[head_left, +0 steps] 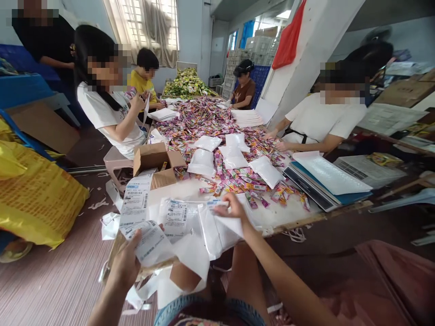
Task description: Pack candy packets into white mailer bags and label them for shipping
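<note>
My left hand [131, 253] is closed around a strip of printed shipping labels [151, 242], and its bare white backing curls down over the table edge. In front of me a white bubble mailer [212, 235] lies at the table's near edge. Over it my right hand [234, 209] is pinched on a shipping label [234, 224], mostly turned away from view; whether the label touches the mailer I cannot tell. Beside it, to the left, rests a mailer with a label on it [175, 217]. More of the label strip [136, 199] leans against a cardboard box [154, 165].
Small purple candy packets [204, 115] heap across the table, with several filled white mailers [202, 163] on them. At right are a scale [307, 188] and flat mailers [331, 172]. Co-workers sit along both sides. A yellow sack [37, 190] stands at left; paper scraps litter the floor.
</note>
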### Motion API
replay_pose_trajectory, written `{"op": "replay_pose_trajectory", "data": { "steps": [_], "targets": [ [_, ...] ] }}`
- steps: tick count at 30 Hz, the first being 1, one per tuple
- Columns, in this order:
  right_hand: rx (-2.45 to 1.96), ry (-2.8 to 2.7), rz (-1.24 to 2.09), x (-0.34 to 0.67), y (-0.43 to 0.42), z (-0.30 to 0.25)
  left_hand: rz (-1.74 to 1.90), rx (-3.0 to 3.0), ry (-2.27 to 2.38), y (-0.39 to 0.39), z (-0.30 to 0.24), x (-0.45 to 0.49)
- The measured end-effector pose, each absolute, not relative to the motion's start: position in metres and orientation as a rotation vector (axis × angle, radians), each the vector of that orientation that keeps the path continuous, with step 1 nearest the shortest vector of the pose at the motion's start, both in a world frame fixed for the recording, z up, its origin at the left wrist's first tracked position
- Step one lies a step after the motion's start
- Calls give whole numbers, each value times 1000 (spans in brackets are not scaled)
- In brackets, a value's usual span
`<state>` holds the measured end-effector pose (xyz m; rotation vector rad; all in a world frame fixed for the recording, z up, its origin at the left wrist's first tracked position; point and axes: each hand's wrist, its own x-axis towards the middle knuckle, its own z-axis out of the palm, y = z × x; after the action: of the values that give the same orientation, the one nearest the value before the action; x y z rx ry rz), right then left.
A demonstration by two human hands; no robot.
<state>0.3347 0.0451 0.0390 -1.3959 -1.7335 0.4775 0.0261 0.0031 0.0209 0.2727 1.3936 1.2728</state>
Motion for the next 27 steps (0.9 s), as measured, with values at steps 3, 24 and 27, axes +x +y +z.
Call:
{"op": "replay_pose_trajectory", "data": {
  "steps": [3,24,27],
  "targets": [
    [-1607,-2075,77,324,47,-19,1105,376,1375,-6,19,29],
    [-1974,-2335,343,296,115,-23,1114,764,1400,-10,-21,31],
    [-2039,-2268,360,301,112,-18,1149,648,1309,-16,-23,30]
  ]
}}
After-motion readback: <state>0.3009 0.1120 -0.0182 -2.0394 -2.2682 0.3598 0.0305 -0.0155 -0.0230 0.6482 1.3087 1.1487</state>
